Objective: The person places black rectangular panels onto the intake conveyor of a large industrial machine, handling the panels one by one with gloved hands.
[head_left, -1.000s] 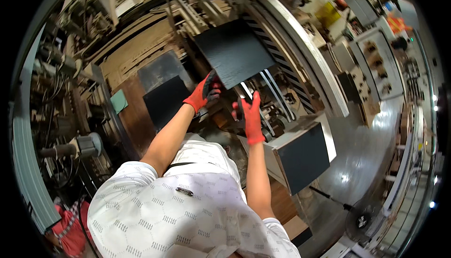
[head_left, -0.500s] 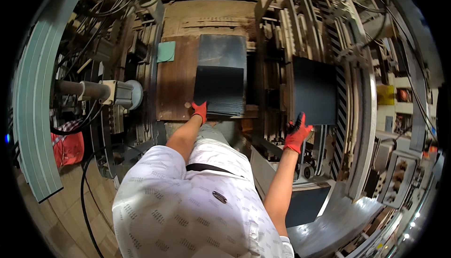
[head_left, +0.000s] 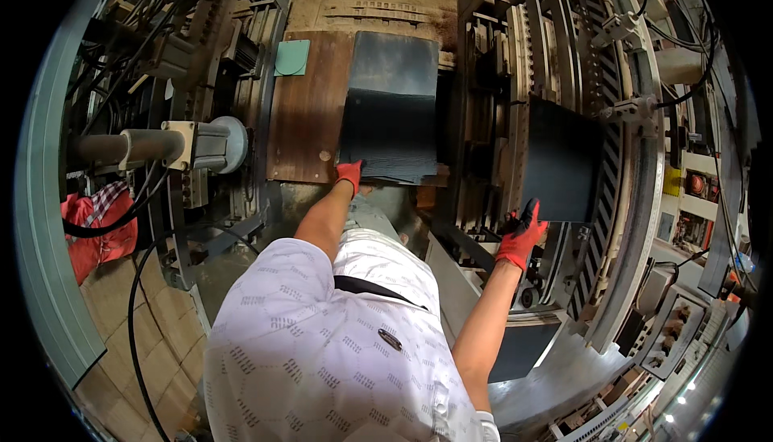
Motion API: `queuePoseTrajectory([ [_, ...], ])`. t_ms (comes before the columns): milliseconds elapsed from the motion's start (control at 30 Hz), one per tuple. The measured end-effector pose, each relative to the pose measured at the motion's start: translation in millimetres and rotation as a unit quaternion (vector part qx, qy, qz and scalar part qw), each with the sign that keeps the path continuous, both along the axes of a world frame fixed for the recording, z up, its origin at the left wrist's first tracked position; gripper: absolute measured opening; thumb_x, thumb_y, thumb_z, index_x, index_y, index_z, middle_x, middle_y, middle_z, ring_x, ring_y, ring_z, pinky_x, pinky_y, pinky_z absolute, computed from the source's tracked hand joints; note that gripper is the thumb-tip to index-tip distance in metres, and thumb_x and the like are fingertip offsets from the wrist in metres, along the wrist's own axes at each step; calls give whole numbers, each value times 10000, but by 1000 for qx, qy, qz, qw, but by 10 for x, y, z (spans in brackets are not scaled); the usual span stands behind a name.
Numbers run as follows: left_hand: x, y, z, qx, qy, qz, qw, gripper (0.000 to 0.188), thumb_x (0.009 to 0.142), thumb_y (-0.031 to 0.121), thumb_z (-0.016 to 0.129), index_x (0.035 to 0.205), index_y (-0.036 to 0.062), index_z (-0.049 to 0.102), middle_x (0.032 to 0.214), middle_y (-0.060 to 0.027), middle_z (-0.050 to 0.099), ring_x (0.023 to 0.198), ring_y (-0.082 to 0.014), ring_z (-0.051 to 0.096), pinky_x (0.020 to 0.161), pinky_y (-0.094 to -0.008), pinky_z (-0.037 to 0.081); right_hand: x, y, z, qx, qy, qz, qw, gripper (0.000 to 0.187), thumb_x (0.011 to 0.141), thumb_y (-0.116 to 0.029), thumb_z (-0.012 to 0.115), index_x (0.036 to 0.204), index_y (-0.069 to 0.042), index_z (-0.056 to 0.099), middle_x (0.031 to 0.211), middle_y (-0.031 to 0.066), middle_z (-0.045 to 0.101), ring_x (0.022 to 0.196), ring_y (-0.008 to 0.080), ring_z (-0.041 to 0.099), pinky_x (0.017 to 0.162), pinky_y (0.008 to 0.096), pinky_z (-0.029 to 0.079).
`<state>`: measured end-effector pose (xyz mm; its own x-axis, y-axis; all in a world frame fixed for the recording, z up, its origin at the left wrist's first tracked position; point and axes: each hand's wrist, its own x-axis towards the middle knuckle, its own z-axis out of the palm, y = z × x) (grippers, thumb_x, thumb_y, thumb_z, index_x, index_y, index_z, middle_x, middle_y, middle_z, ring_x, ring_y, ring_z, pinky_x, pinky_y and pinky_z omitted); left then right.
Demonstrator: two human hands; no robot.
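Since the left hand (head_left: 349, 175), grip unclear, has reached the adjacent stack (head_left: 390, 132), the spread-fingered right hand (head_left: 521, 238) apparently tends the panel (head_left: 564, 164) alone.

The person wears a patterned white shirt (head_left: 322, 345) and red-and-black gloves (head_left: 518, 243).

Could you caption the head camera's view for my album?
Red-gloved left grip at stacked dark sheets, right grip at a dark panel.
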<state>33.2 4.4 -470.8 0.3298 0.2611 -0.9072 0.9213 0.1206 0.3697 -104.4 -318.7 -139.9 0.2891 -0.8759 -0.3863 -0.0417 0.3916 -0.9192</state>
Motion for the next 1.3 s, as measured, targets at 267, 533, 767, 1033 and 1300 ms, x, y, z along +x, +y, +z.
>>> queuePoseTrajectory([
  [267, -211, -267, -621, 80, -71, 72, 992, 676, 786, 299, 812, 1265, 184, 349, 1254, -155, 522, 1044, -366, 549, 783, -536, 523, 2, -24, 9, 0, 25, 1, 1000, 394, 883, -293, 727, 1188, -163, 516, 984, 29, 570, 702, 194, 543, 586, 348, 467],
  [533, -350, 255, -865, 31, -162, -46, 985, 440, 822, 361, 768, 1084, 138, 493, 999, -121, 567, 836, -295, 591, 696, -484, 526, -17, -34, 10, 2, 20, 19, 1000, 399, 883, -289, 737, 1188, -146, 523, 1106, 6, 556, 829, 165, 555, 624, 321, 476],
  [767, -631, 558, -278, -24, 2, -153, 988, 386, 842, 294, 750, 1037, -8, 613, 864, -91, 665, 718, -286, 635, 707, -360, 505, 1, 31, 86, -8, 38, -13, 999, 394, 887, -285, 733, 1179, -148, 506, 1020, 8, 571, 717, 164, 539, 577, 313, 470],
  [1033, -381, 585, -224, 6, -253, -114, 961, 467, 775, 289, 810, 1038, -43, 614, 949, -124, 670, 874, -220, 623, 784, -350, 478, 46, 53, 66, 14, 45, 2, 999, 395, 893, -278, 718, 1197, -134, 511, 1079, 42, 567, 767, 210, 555, 647, 356, 489],
  [1300, -308, 346, 579, 44, -257, -197, 945, 875, 844, 429, 728, 1398, -147, 372, 1456, -240, 436, 1364, -299, 398, 1126, -349, 289, -17, -136, -121, 20, 3, -20, 1000, 413, 865, -242, 739, 1184, -174, 485, 1054, 35, 592, 694, 198, 580, 558, 322, 493],
])
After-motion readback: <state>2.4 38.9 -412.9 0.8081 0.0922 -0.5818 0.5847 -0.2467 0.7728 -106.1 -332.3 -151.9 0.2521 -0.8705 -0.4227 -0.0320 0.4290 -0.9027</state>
